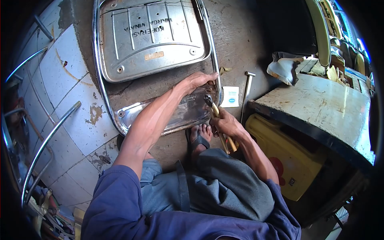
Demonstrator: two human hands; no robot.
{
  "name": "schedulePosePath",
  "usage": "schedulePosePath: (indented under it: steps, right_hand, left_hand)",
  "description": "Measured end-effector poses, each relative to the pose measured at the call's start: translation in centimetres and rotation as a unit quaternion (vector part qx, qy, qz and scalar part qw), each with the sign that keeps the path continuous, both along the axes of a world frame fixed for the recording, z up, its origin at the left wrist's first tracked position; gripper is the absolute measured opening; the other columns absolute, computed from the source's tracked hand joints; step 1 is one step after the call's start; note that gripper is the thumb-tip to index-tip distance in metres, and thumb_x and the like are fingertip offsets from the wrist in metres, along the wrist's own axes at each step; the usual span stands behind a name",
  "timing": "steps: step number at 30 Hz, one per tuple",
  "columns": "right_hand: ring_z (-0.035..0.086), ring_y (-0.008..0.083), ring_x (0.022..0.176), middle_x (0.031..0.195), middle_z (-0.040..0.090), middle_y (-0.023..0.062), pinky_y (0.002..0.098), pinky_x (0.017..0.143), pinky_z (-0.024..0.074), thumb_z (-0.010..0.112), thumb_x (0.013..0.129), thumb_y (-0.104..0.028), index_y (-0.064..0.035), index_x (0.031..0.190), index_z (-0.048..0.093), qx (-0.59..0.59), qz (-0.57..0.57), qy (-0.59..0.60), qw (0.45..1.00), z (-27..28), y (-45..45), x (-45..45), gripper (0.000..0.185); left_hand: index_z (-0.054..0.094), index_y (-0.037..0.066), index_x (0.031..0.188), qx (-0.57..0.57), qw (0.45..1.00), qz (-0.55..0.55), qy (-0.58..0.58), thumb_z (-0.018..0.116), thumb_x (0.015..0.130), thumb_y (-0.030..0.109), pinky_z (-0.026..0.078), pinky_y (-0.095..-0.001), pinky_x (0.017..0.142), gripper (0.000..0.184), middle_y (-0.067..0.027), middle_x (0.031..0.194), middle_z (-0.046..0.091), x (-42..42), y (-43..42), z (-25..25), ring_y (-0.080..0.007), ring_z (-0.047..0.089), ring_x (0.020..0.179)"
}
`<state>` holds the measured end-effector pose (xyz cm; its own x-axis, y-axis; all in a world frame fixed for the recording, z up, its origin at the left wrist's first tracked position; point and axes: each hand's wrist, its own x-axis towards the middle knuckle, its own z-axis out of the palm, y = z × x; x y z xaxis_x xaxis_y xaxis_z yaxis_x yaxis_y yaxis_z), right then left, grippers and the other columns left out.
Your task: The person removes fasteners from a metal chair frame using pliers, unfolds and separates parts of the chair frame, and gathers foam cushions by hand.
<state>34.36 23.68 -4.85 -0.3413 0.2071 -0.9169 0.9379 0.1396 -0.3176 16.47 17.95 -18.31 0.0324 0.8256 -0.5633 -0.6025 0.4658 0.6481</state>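
A metal chair frame [97, 66] of bent chrome tube lies on the floor. It carries a stamped metal seat pan [132, 44] with black lettering and a shiny backrest plate [176, 116]. My left hand [196, 81] reaches across and grips the frame's right-hand tube; some of its fingers are hidden. In my right hand [229, 125] is a pair of pliers [216, 110] with yellow handles. Its dark jaws are over the right end of the backrest plate, near the tube. Whether they bite on anything is too small to tell.
A hammer [247, 90] and a white packet [231, 97] lie right of the frame. A worn table [320, 104] stands at the right, with a yellow plastic crate [260, 132] underneath. Curved chrome tubes [52, 132] stick up at the left. My sandalled foot [200, 138] is beside the backrest plate.
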Motion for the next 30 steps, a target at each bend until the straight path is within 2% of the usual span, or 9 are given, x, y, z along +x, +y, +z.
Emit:
schedulePosePath:
  steps: [2,5,6,7,10,14,21,25,30]
  right_hand:
    - [0.068,0.0205,0.084,0.115,0.067,0.0151,0.0340,0.075,0.0563,0.050,0.087,-0.005,0.0011,0.129,0.051,-0.100,-0.125,0.030,0.987,1.6,0.9,-1.0,0.042]
    - [0.069,0.0268,0.090,0.117,0.064,0.0178,0.0374,0.066,0.0613,0.047,0.082,0.003,0.0009,0.127,0.048,-0.151,-0.250,0.038,0.956,1.0,0.8,-1.7,0.045]
    - [0.067,0.0335,0.104,0.129,0.057,0.0242,0.0414,0.076,0.0619,0.043,0.079,0.008,0.0041,0.130,0.047,-0.164,-0.267,0.032,0.949,1.0,0.5,-1.9,0.052]
    - [0.067,0.0335,0.104,0.129,0.057,0.0242,0.0414,0.076,0.0619,0.043,0.079,0.008,0.0041,0.130,0.047,-0.165,-0.268,0.031,0.949,0.3,0.0,-1.5,0.052]
    - [0.057,0.0410,0.119,0.132,0.051,0.0303,0.0526,0.100,0.0530,0.043,0.075,0.012,0.0078,0.131,0.046,-0.251,-0.397,0.097,0.877,-1.8,-1.5,0.0,0.056]
    - [0.055,0.0380,0.122,0.134,0.051,0.0228,0.0555,0.102,0.0506,0.041,0.074,0.010,0.0071,0.131,0.046,-0.347,-0.485,0.125,0.793,-2.4,-3.9,0.7,0.057]
    - [0.047,0.0388,0.132,0.133,0.052,0.0216,0.0591,0.110,0.0408,0.047,0.072,0.005,0.0069,0.126,0.045,-0.444,-0.558,0.209,0.669,-3.0,-5.4,-0.9,0.055]
    - [0.044,0.0404,0.136,0.135,0.051,0.0243,0.0566,0.114,0.0386,0.045,0.073,0.005,0.0067,0.124,0.044,-0.429,-0.618,0.246,0.612,-3.7,-5.8,-1.7,0.051]
    - [0.053,0.0374,0.128,0.128,0.057,0.0239,0.0555,0.111,0.0418,0.045,0.076,0.005,0.0047,0.120,0.048,-0.423,-0.683,0.261,0.535,-4.6,-6.2,-2.0,0.044]
  left_hand:
    - [0.072,0.001,0.090,-0.007,1.000,0.002,0.010,0.065,0.091,0.055,0.047,-0.0338,0.083,0.054,-0.0111,0.090,0.066,0.3,0.1,-0.4,-0.0188,0.060,0.087]
    - [0.072,0.001,0.093,-0.009,1.000,-0.003,-0.007,0.063,0.092,0.056,0.043,-0.0369,0.092,0.055,-0.0133,0.094,0.067,-0.3,0.0,-0.6,-0.0211,0.059,0.097]
    - [0.072,0.000,0.097,-0.005,0.999,-0.012,-0.038,0.062,0.092,0.057,0.041,-0.0385,0.098,0.058,-0.0153,0.098,0.068,-0.2,-0.1,-0.6,-0.0230,0.058,0.106]
    - [0.072,0.000,0.097,-0.006,0.999,-0.013,-0.039,0.062,0.092,0.057,0.041,-0.0385,0.098,0.058,-0.0153,0.098,0.068,0.1,-0.4,-0.9,-0.0230,0.058,0.106]
    - [0.066,-0.002,0.123,0.045,0.992,-0.038,0.114,0.055,0.093,0.062,0.039,-0.0413,0.107,0.071,-0.0217,0.123,0.064,0.4,-0.6,-1.8,-0.0305,0.055,0.123]
    - [0.062,-0.002,0.129,0.023,0.961,-0.166,0.222,0.045,0.093,0.070,0.041,-0.0440,0.105,0.082,-0.0248,0.131,0.060,0.2,0.2,-1.7,-0.0337,0.053,0.127]
    - [0.068,-0.002,0.119,-0.008,0.977,-0.136,0.162,0.038,0.093,0.074,0.042,-0.0423,0.100,0.086,-0.0212,0.121,0.065,-0.4,0.4,-1.9,-0.0307,0.057,0.117]
    - [0.069,-0.002,0.116,-0.013,0.964,-0.135,0.228,0.036,0.092,0.076,0.043,-0.0424,0.099,0.088,-0.0209,0.119,0.066,0.1,0.6,-2.7,-0.0302,0.059,0.115]
    - [0.070,-0.007,0.104,0.004,0.959,-0.172,0.225,0.032,0.093,0.077,0.047,-0.0454,0.087,0.093,-0.0257,0.100,0.069,-0.5,0.4,-0.9,-0.0322,0.064,0.097]
